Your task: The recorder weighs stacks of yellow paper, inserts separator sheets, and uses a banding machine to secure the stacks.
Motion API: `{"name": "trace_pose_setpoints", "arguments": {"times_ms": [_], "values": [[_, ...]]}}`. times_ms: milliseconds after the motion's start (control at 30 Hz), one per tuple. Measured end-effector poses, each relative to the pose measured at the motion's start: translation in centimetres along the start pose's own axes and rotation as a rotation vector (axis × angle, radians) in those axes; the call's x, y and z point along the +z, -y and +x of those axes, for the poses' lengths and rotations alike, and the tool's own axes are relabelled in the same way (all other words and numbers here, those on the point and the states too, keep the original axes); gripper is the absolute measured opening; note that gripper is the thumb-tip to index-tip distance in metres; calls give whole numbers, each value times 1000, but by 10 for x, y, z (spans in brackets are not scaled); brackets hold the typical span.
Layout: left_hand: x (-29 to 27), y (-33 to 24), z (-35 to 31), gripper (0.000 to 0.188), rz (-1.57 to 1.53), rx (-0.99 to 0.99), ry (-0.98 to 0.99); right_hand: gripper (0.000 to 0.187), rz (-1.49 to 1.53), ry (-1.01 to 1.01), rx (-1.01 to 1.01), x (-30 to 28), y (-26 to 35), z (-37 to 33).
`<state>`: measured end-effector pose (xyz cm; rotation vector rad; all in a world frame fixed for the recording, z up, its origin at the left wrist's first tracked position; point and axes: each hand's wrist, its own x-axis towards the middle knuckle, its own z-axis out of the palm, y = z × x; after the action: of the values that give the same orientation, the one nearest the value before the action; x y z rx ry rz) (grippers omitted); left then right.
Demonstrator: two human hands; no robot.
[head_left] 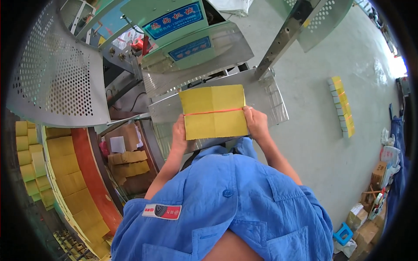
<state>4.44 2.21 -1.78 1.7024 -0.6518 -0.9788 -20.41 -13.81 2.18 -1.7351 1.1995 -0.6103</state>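
Observation:
A yellow paper bundle [213,125] is held level in front of my body, with a fold or seam down its middle. A thin red-orange strap [213,112] runs across it from side to side. My left hand [178,132] grips its left edge, fingers partly hidden beneath. On the opposite edge, my right hand [257,123] is closed with the thumb near the strap's end. The bundle is over a shiny metal table [271,96] of a machine; whether it touches the metal I cannot tell.
Behind the bundle rises a pale green machine [161,15] with a tilted metal plate [235,41]. A perforated guard [56,82] stands at left, above rows of yellow bundles [67,165]. A line of strapped bundles [342,106] lies on the floor at right, with cardboard boxes [365,232] nearer.

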Motion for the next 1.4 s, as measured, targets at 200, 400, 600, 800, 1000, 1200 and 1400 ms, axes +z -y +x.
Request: {"name": "trace_pose_setpoints", "arguments": {"times_ms": [200, 400, 600, 800, 1000, 1200, 1400], "values": [[1, 2, 2, 53, -89, -8, -89, 19, 22, -126, 106, -16, -32, -8], [-39, -11, 2, 51, 543, -24, -243, 22, 380, -109, 238, 1, -57, -1], [-30, 17, 35, 58, -345, -253, -44, 30, 515, -28, 347, 14, -66, 27], [10, 15, 25, 48, -566, -333, -16, 35, 7, 31, 278, 42, -81, 12], [130, -64, -11, 44, -215, -417, 231, 39, 619, -345, 453, -52, -102, -82], [345, -88, -60, 40, -133, -455, 507, 39, 945, -623, 460, -187, -200, -183], [579, -81, -133, 39, 9, -391, 787, 41, 942, -856, 490, -344, -313, -283]]}}
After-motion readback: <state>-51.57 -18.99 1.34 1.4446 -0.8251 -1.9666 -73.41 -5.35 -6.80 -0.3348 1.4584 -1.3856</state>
